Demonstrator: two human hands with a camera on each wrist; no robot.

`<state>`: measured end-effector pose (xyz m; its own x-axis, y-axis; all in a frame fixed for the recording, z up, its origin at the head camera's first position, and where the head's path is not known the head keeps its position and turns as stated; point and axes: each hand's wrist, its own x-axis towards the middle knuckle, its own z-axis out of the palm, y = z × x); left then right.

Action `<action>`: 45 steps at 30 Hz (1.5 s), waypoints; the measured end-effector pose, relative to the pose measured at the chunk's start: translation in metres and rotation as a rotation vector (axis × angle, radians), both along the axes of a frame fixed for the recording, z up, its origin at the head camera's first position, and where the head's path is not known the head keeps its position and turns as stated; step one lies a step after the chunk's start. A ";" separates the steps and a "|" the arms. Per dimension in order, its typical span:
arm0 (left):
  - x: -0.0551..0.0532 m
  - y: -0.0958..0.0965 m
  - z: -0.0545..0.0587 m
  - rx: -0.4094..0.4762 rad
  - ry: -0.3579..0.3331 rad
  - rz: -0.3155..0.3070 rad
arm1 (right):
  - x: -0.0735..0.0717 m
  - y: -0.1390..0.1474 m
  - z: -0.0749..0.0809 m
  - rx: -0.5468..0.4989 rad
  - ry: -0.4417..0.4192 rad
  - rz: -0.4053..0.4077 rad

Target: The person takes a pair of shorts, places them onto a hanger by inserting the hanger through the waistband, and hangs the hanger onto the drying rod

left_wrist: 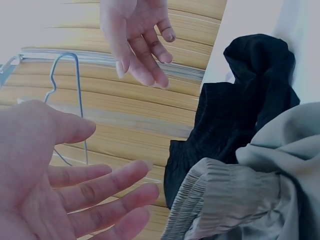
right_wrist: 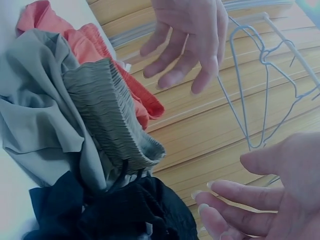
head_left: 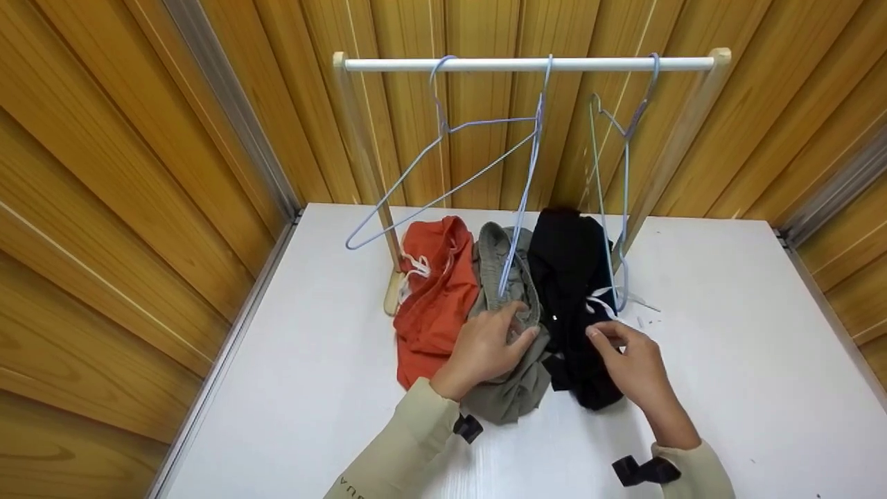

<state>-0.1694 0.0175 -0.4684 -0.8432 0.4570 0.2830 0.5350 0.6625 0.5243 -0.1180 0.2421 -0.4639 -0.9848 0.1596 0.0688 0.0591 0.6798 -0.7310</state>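
My left hand point(head_left: 488, 346) hovers over the grey shorts point(head_left: 509, 398), fingers loosely spread with nothing in them. To its right, my right hand point(head_left: 634, 360) is beside the black garment point(head_left: 568, 256), also holding nothing; its fingers are relaxed and slightly bent. The gathered elastic waistband point(right_wrist: 107, 110) of the grey shorts shows in the right wrist view. Red shorts point(head_left: 436, 305) with a white drawstring lie left of the grey ones. White cord also shows on the black garment. Both palms face inward in the wrist views, with a gap between the hands.
A rack with a white rail point(head_left: 485, 65) and wooden posts stands behind the clothes. From it hang a left hanger point(head_left: 443, 196), a middle hanger point(head_left: 530, 173) and a right hanger point(head_left: 626, 208), reaching down near the garments. Wood-panelled walls point(head_left: 104, 138) enclose the white table point(head_left: 312, 388).
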 end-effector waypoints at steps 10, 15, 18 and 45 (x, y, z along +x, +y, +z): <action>-0.011 0.008 -0.009 0.044 -0.115 -0.016 | -0.008 -0.005 -0.010 0.005 -0.026 0.015; -0.015 0.013 -0.011 0.035 -0.154 -0.016 | -0.013 -0.006 -0.014 0.007 -0.072 0.034; -0.019 0.016 -0.014 0.045 -0.216 -0.010 | -0.017 -0.007 -0.018 0.021 -0.083 0.043; -0.029 0.044 -0.020 0.093 -0.313 -0.028 | -0.031 -0.019 -0.040 0.231 0.010 0.004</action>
<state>-0.1983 0.0617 -0.4887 -0.8835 0.4653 0.0538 0.3557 0.5918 0.7233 -0.1491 0.2231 -0.5036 -0.9844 0.1349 0.1132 0.0497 0.8296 -0.5561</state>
